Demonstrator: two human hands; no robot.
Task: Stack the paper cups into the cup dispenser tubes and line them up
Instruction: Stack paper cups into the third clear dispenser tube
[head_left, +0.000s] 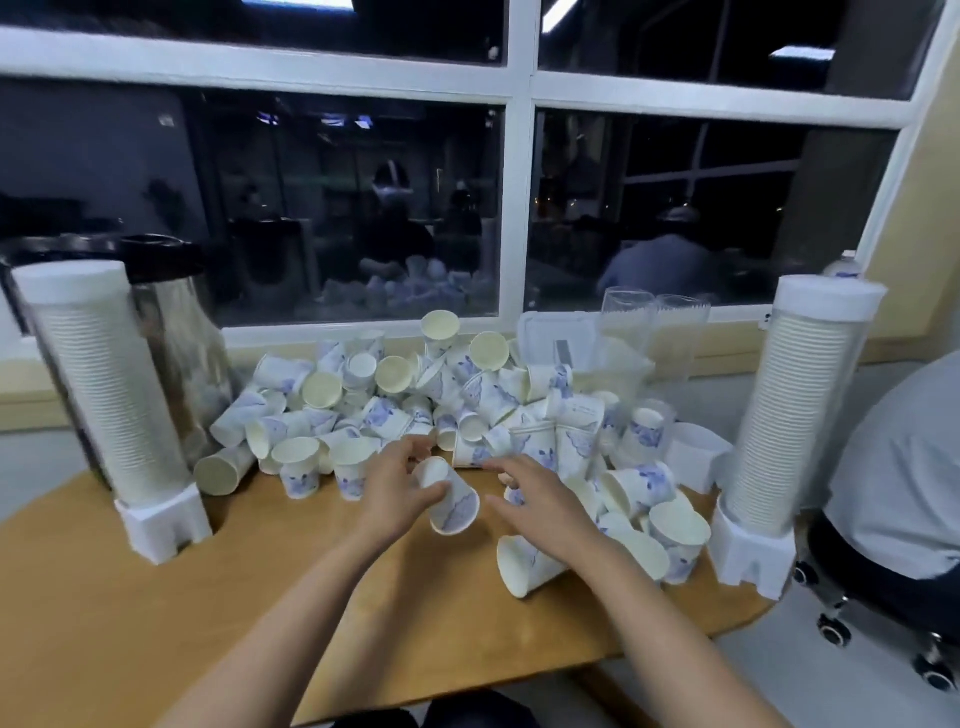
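Wooden table (156, 597), left hand (395, 488) around cup (454, 506)

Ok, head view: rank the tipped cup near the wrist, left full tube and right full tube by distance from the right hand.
1. Tipped cup, just beneath the wrist of the right hand.
2. Right full tube, at the right end of the table.
3. Left full tube, at its far left end.

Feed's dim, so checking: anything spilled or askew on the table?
Yes: loose paper cups lie in a jumbled heap on the table, most tipped on their sides. The filled left tube and right tube stand at its ends.
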